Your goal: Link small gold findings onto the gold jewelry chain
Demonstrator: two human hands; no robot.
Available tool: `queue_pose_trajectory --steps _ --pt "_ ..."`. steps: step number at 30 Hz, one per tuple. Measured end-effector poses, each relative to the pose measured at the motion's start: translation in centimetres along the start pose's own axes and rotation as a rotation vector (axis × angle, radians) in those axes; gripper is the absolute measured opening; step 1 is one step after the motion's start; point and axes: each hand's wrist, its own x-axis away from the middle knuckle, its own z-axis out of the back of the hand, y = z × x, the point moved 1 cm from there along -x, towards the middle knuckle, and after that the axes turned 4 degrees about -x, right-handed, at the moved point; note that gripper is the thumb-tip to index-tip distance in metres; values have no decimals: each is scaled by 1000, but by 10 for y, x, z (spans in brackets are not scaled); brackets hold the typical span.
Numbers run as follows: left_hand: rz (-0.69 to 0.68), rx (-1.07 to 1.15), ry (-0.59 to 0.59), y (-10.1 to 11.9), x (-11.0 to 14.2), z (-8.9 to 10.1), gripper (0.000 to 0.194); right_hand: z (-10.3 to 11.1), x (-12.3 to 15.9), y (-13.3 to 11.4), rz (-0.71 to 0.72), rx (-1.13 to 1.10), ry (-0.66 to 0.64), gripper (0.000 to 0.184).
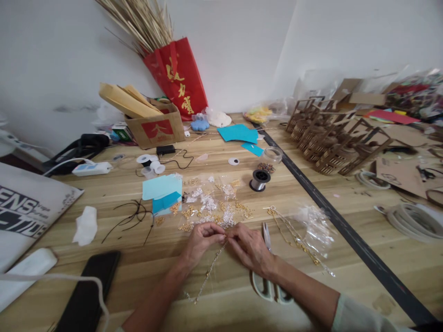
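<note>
Both hands meet at the front middle of the table, fingertips pinched together at one end of a beaded chain (pixel 208 272). My left hand (pixel 204 240) is closed on that end with thumb and forefinger. My right hand (pixel 247 244) pinches at the same spot; the exact bit between its fingertips is too small to make out. The rest of the chain hangs down and lies on the wood towards me. Scissors (pixel 266 237) lie partly under my right wrist, their pale handles showing below it. Just beyond the fingers are loose silver beads (pixel 226 216) and gold beads (pixel 187 227).
A wire spool (pixel 259 180) and a jar of beads (pixel 270 161) stand beyond my right hand. Finished-looking chains (pixel 294 235) and clear plastic bags (pixel 314 226) lie right. Wooden lantern frames (pixel 325 138) stand back right. A black phone (pixel 88 290) and black cords (pixel 133 216) are left.
</note>
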Motion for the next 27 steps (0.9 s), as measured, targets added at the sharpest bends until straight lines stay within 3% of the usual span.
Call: queue_pose_trajectory --steps 27 --pt "-13 9 -38 2 1 -1 21 -1 1 1 9 0 -4 9"
